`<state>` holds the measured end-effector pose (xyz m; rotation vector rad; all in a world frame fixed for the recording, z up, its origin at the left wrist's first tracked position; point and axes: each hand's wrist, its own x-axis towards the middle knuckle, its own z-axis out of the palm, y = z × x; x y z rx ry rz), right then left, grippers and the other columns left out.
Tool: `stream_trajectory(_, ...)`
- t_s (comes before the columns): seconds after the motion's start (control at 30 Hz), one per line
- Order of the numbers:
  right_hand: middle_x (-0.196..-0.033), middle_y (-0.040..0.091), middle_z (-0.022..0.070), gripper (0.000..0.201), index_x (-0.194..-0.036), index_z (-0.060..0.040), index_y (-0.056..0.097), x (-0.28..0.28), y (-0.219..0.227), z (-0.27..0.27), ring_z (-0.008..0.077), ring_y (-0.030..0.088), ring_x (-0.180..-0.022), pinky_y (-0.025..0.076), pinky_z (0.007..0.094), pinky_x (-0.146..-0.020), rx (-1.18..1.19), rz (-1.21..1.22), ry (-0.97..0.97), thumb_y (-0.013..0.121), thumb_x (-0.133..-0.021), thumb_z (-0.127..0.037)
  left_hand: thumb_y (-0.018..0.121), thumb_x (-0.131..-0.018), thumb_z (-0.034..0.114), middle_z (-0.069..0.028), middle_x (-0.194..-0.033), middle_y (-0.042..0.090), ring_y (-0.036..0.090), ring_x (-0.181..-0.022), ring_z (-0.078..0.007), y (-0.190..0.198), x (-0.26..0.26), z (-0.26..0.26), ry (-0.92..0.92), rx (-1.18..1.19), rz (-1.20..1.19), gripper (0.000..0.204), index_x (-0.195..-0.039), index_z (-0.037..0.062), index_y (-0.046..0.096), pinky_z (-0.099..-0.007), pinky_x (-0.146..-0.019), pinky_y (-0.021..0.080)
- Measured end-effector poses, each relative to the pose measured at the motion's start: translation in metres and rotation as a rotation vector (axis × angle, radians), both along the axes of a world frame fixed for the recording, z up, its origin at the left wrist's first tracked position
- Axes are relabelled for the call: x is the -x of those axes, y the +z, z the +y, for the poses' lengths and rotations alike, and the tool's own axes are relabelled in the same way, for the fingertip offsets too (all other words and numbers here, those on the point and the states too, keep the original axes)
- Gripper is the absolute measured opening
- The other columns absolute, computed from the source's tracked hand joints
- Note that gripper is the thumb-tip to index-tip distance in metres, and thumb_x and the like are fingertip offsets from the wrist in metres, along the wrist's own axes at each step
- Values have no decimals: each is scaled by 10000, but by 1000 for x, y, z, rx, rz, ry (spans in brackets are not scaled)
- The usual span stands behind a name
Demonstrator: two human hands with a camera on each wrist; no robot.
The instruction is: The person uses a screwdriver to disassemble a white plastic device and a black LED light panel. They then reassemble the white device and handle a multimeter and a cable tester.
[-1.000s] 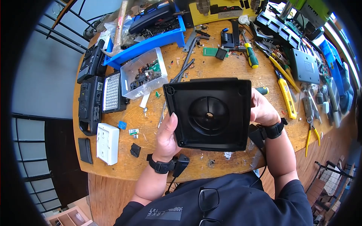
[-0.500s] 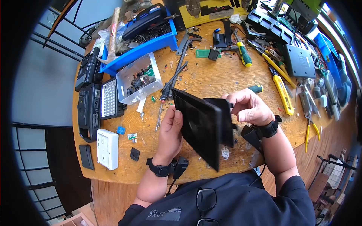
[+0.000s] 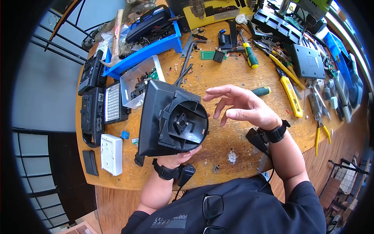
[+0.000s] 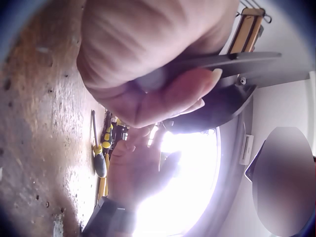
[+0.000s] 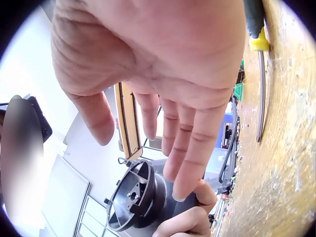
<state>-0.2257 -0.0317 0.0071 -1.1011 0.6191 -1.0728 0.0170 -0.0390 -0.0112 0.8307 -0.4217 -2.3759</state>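
Observation:
A black plastic housing (image 3: 156, 117) with a square plate and a round ribbed collar is held up over the table, its collar side turned to the right. The left hand (image 3: 179, 158) grips it from below, mostly hidden behind it; in the left wrist view the left hand's (image 4: 153, 64) fingers curl round its edge. To the right of the collar, the right hand (image 3: 243, 105) hangs in the air with fingers apart, touching nothing. The right wrist view shows the right hand's (image 5: 158, 74) loose fingers, with the round collar (image 5: 133, 195) beyond them.
A clear bin (image 3: 130, 87) of parts and a blue bin (image 3: 144, 54) stand behind the housing. A white box (image 3: 111, 154) lies at left. Screwdrivers (image 3: 250, 56), a yellow cutter (image 3: 291, 96) and pliers (image 3: 322, 130) lie at right, with a grey device (image 3: 307, 62) farther back.
The housing has turned from its hollow face to its collar side and moved left. The right hand has let go of it and stands apart with fingers spread.

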Motion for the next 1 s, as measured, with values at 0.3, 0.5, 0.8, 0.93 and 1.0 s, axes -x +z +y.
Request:
stream_trajectory(0.3, -1160, 616, 62, 562, -1383, -67, 474, 5, -2, 1, 124, 544, -970, 462, 270, -859, 62, 130, 197, 683, -881, -212, 842, -696, 177, -53, -1074, 543, 506, -723, -85, -41, -22, -3, -205, 229, 270, 711, -1280, 94, 446, -185, -536, 386)
stream_trajectory(0.5, -1165, 645, 137, 586, -1338, 3, 504, 6, 3, 4, 186, 626, -943, 488, 332, -873, 33, 104, 315, 707, -847, -243, 563, -930, 294, -95, -737, 511, 494, -506, -128, 5, 5, -7, -17, -3, 252, 579, -1349, -34, 335, -187, -367, 376)
stream_trajectory(0.8, -980, 689, 117, 287, -1056, 24, 658, 11, -3, 1, 176, 644, -907, 408, 383, -1018, -24, 105, 185, 672, -873, -196, 578, -915, 398, -240, -1342, 476, 577, -1122, -204, -8, -4, -6, -46, 211, 199, 623, -1371, 4, 416, -278, -863, 535)
stream_trajectory(0.93, -939, 699, 105, 267, -1008, 31, 655, 5, 3, 0, 184, 647, -923, 210, 432, -1159, 83, 248, 302, 665, -877, -202, 570, -909, 412, -252, -1335, 469, 599, -1075, -227, 1, 4, -4, -75, 450, 126, 634, -1366, -1, 419, -277, -787, 556)
stream_trajectory(1.0, -925, 701, 104, 263, -996, 31, 656, 5, 3, 2, 185, 648, -931, 198, 435, -1162, 46, 274, 364, 661, -880, -205, 573, -911, 397, -260, -1340, 455, 630, -1035, -236, 0, 6, -4, -74, 571, 73, 598, -1335, -8, 457, -287, -746, 591)
